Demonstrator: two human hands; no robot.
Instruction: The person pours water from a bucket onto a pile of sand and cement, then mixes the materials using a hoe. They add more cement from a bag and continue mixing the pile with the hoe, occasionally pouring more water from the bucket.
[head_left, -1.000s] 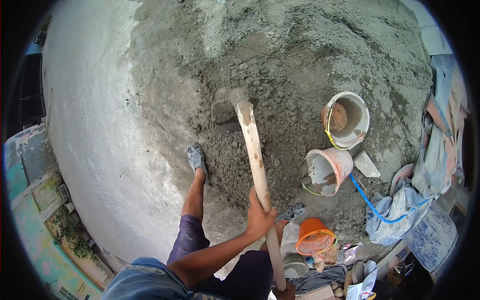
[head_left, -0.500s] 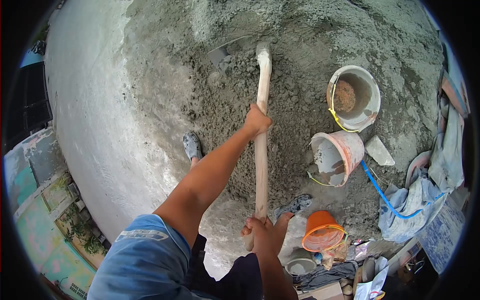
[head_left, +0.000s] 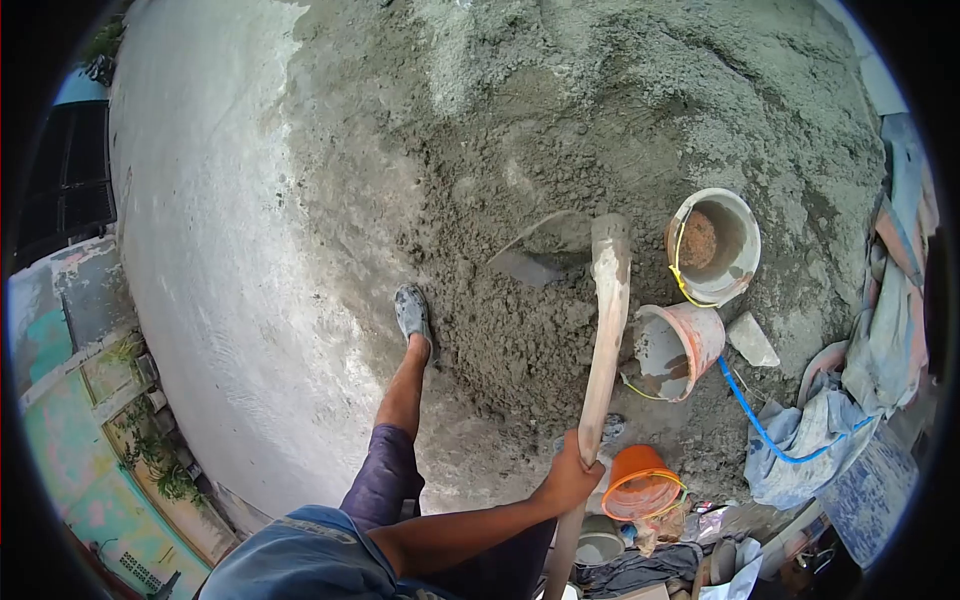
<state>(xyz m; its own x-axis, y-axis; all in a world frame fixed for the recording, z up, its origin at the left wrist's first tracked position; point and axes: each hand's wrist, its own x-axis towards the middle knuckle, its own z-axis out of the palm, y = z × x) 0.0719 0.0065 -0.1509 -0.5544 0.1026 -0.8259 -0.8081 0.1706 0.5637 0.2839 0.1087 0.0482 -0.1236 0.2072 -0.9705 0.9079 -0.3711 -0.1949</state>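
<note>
My left hand (head_left: 568, 475) is closed around the wooden handle of a hoe (head_left: 604, 345), low on the shaft. At the far end, the hoe's metal blade (head_left: 522, 265) lies partly sunk in the damp grey mortar mix (head_left: 490, 340). The lower end of the handle runs out of the bottom of the view. My right hand is out of sight. My left foot (head_left: 412, 310) stands at the mix's left edge; the other shoe is partly hidden behind the handle.
To the right are a pale bucket (head_left: 745, 240) with reddish material inside, a tipped bucket (head_left: 705, 345), an orange bucket (head_left: 640, 470) and a broken block (head_left: 752, 340). A blue hose (head_left: 760, 405) and dusty sacks (head_left: 790, 450) lie beyond. Pale concrete (head_left: 220, 300) stretches left.
The hoe has come back towards me and to the right, its blade now nearer. My left hand is lower in view, and my right hand has left the view.
</note>
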